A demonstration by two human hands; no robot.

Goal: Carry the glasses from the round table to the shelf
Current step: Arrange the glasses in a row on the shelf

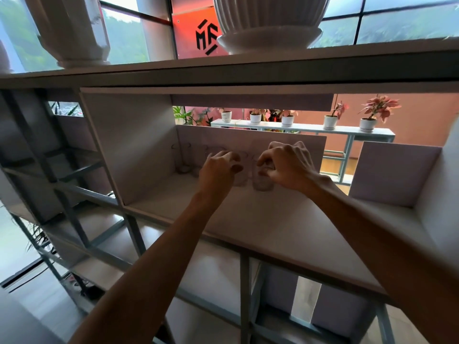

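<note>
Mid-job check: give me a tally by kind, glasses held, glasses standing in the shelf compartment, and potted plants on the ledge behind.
Clear glasses held: 2, one in the left hand, one in the right hand.
Clear glasses standing on the white shelf board: 2 plain; the left hand may hide more.
Small white-potted plants on the far ledge: 5.
Total: 9 countable.

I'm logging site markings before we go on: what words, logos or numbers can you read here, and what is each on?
"MF": black stylised letters in a hexagonal logo, on the orange-red panel behind the top shelf.
White plant pots on the far ledge: any marks too small to read.
Glasses: no print visible.
</note>
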